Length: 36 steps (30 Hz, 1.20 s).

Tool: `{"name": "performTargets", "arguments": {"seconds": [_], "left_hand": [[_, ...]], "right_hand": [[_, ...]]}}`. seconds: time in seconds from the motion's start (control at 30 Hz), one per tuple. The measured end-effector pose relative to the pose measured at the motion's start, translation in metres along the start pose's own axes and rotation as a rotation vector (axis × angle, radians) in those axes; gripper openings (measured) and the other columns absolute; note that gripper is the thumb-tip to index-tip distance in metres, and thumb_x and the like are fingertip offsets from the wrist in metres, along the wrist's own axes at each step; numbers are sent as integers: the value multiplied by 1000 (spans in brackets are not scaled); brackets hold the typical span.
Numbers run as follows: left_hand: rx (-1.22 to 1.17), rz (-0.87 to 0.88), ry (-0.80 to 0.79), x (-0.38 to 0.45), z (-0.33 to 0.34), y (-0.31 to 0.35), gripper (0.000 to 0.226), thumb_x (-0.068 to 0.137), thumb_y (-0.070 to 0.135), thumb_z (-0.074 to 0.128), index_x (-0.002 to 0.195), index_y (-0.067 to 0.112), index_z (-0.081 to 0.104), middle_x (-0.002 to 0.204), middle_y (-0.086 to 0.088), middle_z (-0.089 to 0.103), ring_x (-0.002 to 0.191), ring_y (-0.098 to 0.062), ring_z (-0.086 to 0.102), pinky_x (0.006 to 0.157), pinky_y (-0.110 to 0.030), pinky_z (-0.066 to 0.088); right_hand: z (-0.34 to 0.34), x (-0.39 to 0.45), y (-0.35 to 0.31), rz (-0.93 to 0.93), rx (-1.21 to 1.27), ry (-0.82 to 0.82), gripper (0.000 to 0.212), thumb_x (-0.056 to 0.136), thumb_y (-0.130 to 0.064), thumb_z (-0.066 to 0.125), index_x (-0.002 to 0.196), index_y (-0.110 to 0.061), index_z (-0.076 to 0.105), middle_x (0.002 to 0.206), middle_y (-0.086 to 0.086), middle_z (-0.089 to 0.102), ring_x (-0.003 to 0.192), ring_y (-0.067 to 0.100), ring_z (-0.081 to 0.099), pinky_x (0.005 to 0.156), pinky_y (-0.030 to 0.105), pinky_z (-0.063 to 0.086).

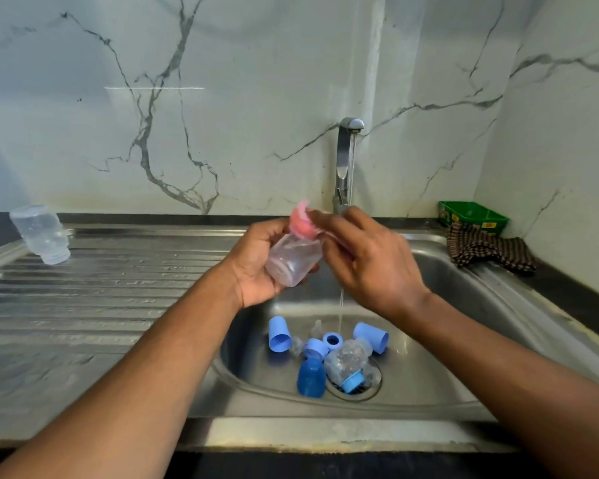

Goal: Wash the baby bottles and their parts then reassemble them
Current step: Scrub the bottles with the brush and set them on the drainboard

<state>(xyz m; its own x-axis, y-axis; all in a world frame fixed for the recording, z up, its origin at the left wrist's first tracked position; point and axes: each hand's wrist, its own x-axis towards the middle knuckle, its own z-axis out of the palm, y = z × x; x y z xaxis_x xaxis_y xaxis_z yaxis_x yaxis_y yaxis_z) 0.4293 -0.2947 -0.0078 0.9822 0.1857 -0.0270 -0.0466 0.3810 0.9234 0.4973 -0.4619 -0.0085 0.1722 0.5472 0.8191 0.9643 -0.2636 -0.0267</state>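
My left hand (256, 267) grips a clear baby bottle (293, 259) above the sink, tilted with its neck up and to the right. My right hand (367, 257) pinches the pink collar (303, 223) on the bottle's neck. Water runs from the tap (346, 157) just behind my right hand. In the sink bowl (446, 357) lie two blue caps (279, 335), a blue ring (332, 340), a blue bottle (311, 375), a clear bottle with a blue collar (347, 364) and clear teats. Another clear bottle (42, 233) stands upside down on the drainboard at far left.
The ribbed steel drainboard (101, 299) stretches left of the bowl. A green tray (472, 217) and a dark checked cloth (488, 248) sit at the back right corner. Marble wall panels close off the back and right.
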Motion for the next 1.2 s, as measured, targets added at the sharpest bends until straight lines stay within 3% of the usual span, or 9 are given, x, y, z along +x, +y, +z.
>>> {"name": "performTargets", "arguments": {"seconds": [0.1, 0.23, 0.4, 0.5, 0.6, 0.73, 0.9, 1.07, 1.2], "left_hand": [[5, -24, 23, 2, 3, -4, 29, 82, 32, 58, 95, 9, 69, 84, -11, 68, 70, -23, 64, 67, -34, 55], [-39, -21, 67, 0, 2, 1, 29, 90, 30, 45, 88, 8, 65, 71, -7, 64, 56, -18, 60, 49, -20, 48], [-114, 62, 51, -4, 4, 1, 38, 75, 26, 63, 108, 7, 64, 95, -12, 65, 74, -23, 61, 63, -30, 52], [-182, 42, -4, -5, -1, 1, 41, 78, 30, 59, 111, 5, 61, 89, -12, 62, 73, -22, 58, 61, -27, 49], [-189, 19, -67, -7, 1, 3, 37, 80, 34, 54, 102, 5, 63, 85, -11, 63, 73, -22, 61, 65, -27, 51], [-156, 64, -23, -4, 3, -2, 33, 80, 36, 57, 100, 12, 66, 89, -10, 68, 72, -23, 67, 66, -34, 55], [-78, 52, -40, -4, 8, -4, 35, 88, 38, 51, 95, 9, 71, 91, -15, 68, 84, -26, 64, 70, -29, 54], [202, 101, -82, -9, 11, -3, 39, 91, 49, 47, 94, 18, 69, 78, -8, 67, 61, -29, 63, 51, -30, 50], [206, 110, -63, -8, 10, -4, 49, 88, 56, 56, 101, 13, 76, 86, -10, 69, 71, -25, 63, 64, -32, 51]], "right_hand": [[2, -10, -1, 7, -7, -62, 42, 97, -33, 45, 137, -28, 54, 95, 2, 57, 64, 26, 57, 48, 35, 46], [5, -17, -18, -187, -22, -197, 42, 97, -37, 44, 138, -34, 48, 92, 4, 55, 54, 28, 53, 41, 35, 43], [2, -8, 7, 204, 13, -25, 45, 98, -34, 43, 143, -35, 47, 96, -1, 56, 72, 23, 57, 58, 42, 52], [-5, -26, -16, -18, 165, -170, 44, 99, -35, 46, 143, -35, 49, 96, -3, 56, 67, 18, 54, 57, 39, 51], [1, -17, -25, -143, 64, -187, 45, 98, -34, 47, 143, -37, 48, 97, 0, 56, 64, 23, 54, 50, 35, 45], [5, -10, -11, 214, 7, -23, 47, 98, -34, 43, 144, -38, 45, 95, -7, 48, 72, 25, 56, 56, 40, 50], [4, -21, -33, -114, 0, -207, 45, 97, -38, 41, 142, -35, 50, 92, 3, 51, 57, 28, 52, 44, 35, 44], [-2, -2, 1, 185, -8, -3, 47, 98, -38, 37, 142, -33, 49, 92, 4, 51, 65, 28, 53, 53, 43, 50], [-6, -18, -12, -61, 40, -163, 45, 99, -34, 44, 144, -34, 45, 96, 4, 50, 62, 24, 52, 48, 37, 46]]}}
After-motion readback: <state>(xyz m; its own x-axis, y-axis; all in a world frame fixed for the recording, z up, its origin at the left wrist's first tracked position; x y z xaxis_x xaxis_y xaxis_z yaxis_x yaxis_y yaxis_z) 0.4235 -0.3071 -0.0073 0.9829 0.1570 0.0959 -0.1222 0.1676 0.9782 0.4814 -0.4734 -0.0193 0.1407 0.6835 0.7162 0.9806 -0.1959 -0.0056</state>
